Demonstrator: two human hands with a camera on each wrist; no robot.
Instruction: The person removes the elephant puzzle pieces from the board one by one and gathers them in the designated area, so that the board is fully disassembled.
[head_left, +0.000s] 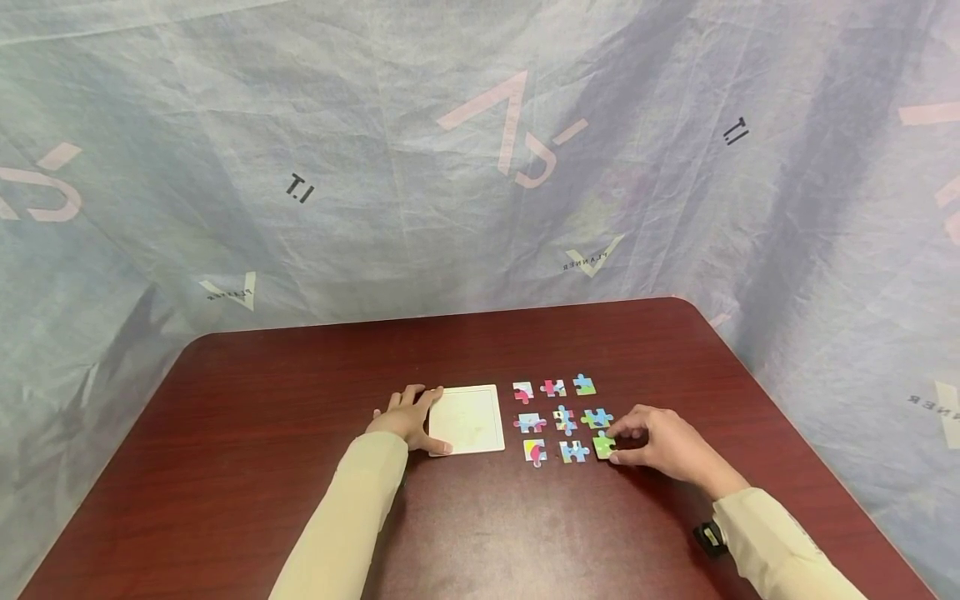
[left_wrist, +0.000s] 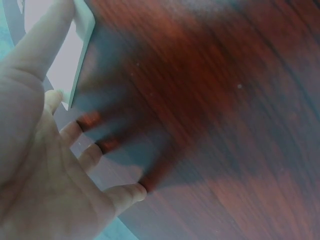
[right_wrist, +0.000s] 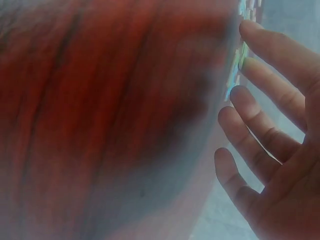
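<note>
My left hand (head_left: 408, 419) lies spread along the left side of a square, pale puzzle board (head_left: 467, 421). Its thumb touches the lower left corner and its index finger the upper left corner; the other fingers rest on the table, as the left wrist view shows. My right hand (head_left: 660, 442) pinches a green jigsaw puzzle piece (head_left: 603, 446) between thumb and index finger at the lower right of a grid of pieces. Above that one lies a blue and green piece (head_left: 597, 418), and to its left a light blue piece (head_left: 573, 451).
Several more pieces lie loose and apart in rows right of the board, among them a pink one (head_left: 553, 388) and a yellow and pink one (head_left: 535, 451). The dark red wooden table (head_left: 247, 467) has rounded far corners. Behind it hangs a grey printed cloth (head_left: 390, 167).
</note>
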